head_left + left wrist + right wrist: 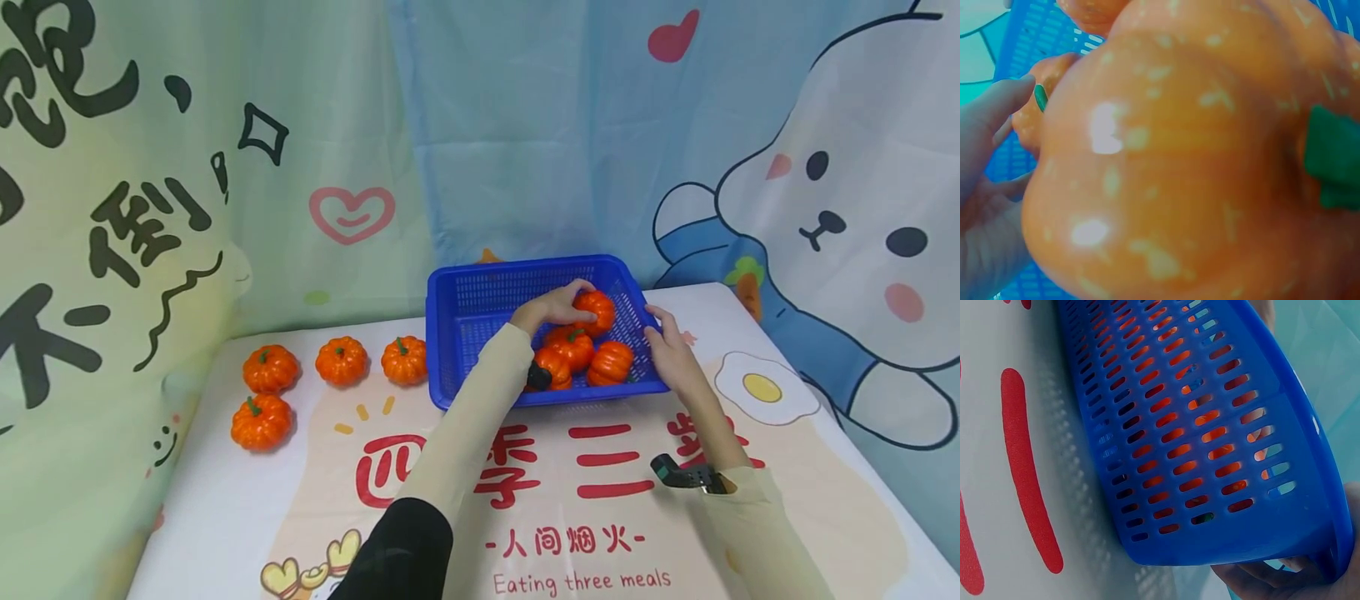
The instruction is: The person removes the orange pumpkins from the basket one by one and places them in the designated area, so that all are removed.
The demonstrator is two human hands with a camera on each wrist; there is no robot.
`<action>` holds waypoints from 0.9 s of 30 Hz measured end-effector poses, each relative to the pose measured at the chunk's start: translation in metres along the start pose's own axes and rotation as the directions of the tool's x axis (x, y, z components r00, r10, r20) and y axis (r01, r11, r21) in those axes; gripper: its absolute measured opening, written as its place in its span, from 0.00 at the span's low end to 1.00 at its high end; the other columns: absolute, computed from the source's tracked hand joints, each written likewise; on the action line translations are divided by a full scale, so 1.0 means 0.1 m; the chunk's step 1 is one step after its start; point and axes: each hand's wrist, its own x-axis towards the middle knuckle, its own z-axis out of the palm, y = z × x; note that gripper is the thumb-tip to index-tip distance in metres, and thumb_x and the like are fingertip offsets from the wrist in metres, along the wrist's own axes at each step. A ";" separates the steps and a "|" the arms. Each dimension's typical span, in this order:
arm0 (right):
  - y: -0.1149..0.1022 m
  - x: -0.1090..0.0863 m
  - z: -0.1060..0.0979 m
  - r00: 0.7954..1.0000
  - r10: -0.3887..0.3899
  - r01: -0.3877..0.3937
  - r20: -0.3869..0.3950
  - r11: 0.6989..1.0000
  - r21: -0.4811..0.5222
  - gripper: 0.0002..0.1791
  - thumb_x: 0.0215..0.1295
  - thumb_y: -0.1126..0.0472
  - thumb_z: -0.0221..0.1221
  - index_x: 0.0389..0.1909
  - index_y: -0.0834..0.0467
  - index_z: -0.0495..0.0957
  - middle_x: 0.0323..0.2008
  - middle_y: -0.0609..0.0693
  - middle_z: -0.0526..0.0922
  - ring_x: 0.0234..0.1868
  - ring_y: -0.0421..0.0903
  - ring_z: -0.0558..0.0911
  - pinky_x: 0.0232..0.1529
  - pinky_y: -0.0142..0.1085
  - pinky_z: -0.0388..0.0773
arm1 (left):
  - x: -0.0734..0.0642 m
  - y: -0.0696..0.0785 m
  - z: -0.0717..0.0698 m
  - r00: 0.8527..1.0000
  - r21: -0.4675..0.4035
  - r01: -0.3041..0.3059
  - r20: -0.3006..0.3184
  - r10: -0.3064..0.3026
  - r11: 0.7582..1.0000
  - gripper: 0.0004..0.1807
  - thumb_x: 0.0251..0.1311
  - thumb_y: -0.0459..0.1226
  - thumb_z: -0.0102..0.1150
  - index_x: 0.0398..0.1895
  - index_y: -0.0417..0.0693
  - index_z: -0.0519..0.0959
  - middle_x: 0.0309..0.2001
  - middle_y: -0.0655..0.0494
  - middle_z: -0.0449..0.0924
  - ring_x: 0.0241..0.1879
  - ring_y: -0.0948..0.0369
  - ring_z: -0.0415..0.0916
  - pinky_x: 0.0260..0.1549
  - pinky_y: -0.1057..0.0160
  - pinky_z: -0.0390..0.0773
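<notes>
Table [825,508] under a white-and-beige printed cloth [217,500]: red characters, a fried egg at right. I count four orange pumpkins [342,362] directly on it, left side, two of them paired front to back. Blue basket [468,304] at the far side; I can't confirm full base contact.

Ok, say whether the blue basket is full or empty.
Partly filled: in the head view, orange pumpkins sit toward the right of the blue basket, while its left end looks bare.
</notes>
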 end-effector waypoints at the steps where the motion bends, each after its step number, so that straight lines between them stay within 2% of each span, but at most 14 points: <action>1: 0.00 0.00 0.00 1.000 0.000 0.000 0.002 1.000 0.002 0.31 0.78 0.47 0.28 0.78 0.49 0.36 0.76 0.66 0.45 0.72 0.72 0.53 0.65 0.73 0.50 | -0.01 0.00 0.00 1.000 -0.002 -0.002 -0.001 0.002 1.000 0.32 0.67 0.45 0.54 0.71 0.52 0.55 0.68 0.46 0.64 0.65 0.51 0.66 0.68 0.54 0.66; 7: 0.00 0.00 0.01 1.000 -0.007 0.007 -0.002 1.000 -0.006 0.31 0.78 0.48 0.28 0.78 0.50 0.37 0.76 0.66 0.46 0.72 0.72 0.53 0.65 0.73 0.50 | -0.04 0.01 0.00 1.000 -0.029 0.003 -0.006 -0.003 1.000 0.31 0.67 0.44 0.55 0.69 0.49 0.55 0.67 0.45 0.64 0.64 0.51 0.66 0.68 0.55 0.67; 10: -0.01 0.00 0.01 1.000 -0.011 0.011 -0.003 1.000 -0.005 0.31 0.78 0.48 0.29 0.78 0.50 0.37 0.76 0.67 0.46 0.72 0.72 0.54 0.65 0.73 0.50 | -0.04 0.03 0.00 1.000 -0.020 -0.006 -0.001 0.006 1.000 0.32 0.68 0.43 0.54 0.70 0.50 0.54 0.69 0.45 0.62 0.66 0.51 0.65 0.70 0.55 0.65; 13: -0.02 0.00 0.00 1.000 -0.012 0.012 -0.003 1.000 -0.007 0.31 0.78 0.48 0.29 0.78 0.50 0.37 0.75 0.67 0.46 0.71 0.72 0.54 0.65 0.73 0.50 | -0.02 0.04 -0.01 1.000 0.037 -0.010 0.002 0.009 0.999 0.36 0.68 0.45 0.53 0.75 0.55 0.50 0.74 0.48 0.55 0.72 0.51 0.57 0.72 0.51 0.61; 16: -0.03 0.00 0.00 1.000 -0.013 0.013 0.000 1.000 -0.012 0.32 0.78 0.47 0.28 0.78 0.49 0.37 0.76 0.67 0.46 0.71 0.72 0.54 0.65 0.73 0.51 | -0.01 0.04 -0.02 1.000 0.089 0.012 0.007 -0.012 0.996 0.38 0.68 0.47 0.52 0.77 0.62 0.48 0.77 0.50 0.48 0.77 0.51 0.45 0.73 0.46 0.56; 21: -0.02 -0.01 0.00 1.000 -0.011 0.011 0.005 1.000 -0.010 0.31 0.78 0.48 0.28 0.78 0.50 0.36 0.76 0.67 0.45 0.71 0.73 0.54 0.65 0.73 0.51 | -0.01 0.05 -0.02 0.999 0.108 0.045 0.022 -0.047 0.993 0.34 0.68 0.49 0.50 0.76 0.64 0.53 0.78 0.48 0.46 0.79 0.49 0.34 0.74 0.42 0.51; 24: -0.02 -0.02 0.00 1.000 -0.008 0.008 0.005 1.000 -0.009 0.31 0.78 0.48 0.28 0.78 0.50 0.36 0.76 0.67 0.45 0.71 0.73 0.54 0.64 0.73 0.51 | -0.03 0.05 -0.01 0.999 0.096 0.041 0.010 -0.042 0.995 0.31 0.69 0.48 0.50 0.74 0.61 0.57 0.76 0.48 0.53 0.77 0.49 0.42 0.73 0.44 0.55; 27: -0.02 -0.03 0.00 1.000 -0.008 0.008 0.005 1.000 -0.007 0.32 0.78 0.48 0.28 0.78 0.50 0.36 0.76 0.67 0.46 0.71 0.73 0.55 0.64 0.74 0.51 | -0.04 0.05 0.00 1.000 0.060 0.023 -0.008 -0.023 0.998 0.28 0.69 0.47 0.51 0.69 0.56 0.59 0.68 0.46 0.64 0.68 0.50 0.61 0.69 0.50 0.65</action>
